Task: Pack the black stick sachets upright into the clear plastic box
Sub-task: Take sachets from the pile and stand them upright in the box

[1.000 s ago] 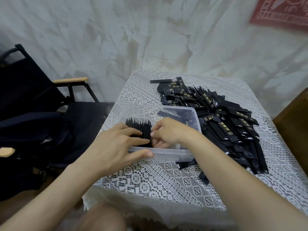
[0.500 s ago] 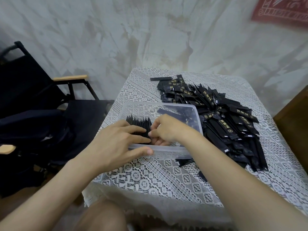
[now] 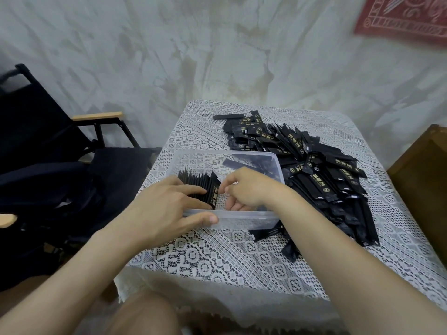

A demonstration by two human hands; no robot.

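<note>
Left hand [image 3: 167,209] flat on upright sachets [image 3: 197,187] in box [image 3: 242,220]; right hand [image 3: 251,187] newly apart (grip unclear).

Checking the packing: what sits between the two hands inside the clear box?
The head view shows the upright row of black sachets between the left hand and right hand.

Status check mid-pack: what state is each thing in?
clear plastic box, no lid, part filled
upright sachets, standing at box's left end
loose pile, unpacked, right of box
left hand, straight fingers pressing upright sachets
right hand, curled inside box, grip unclear
</note>
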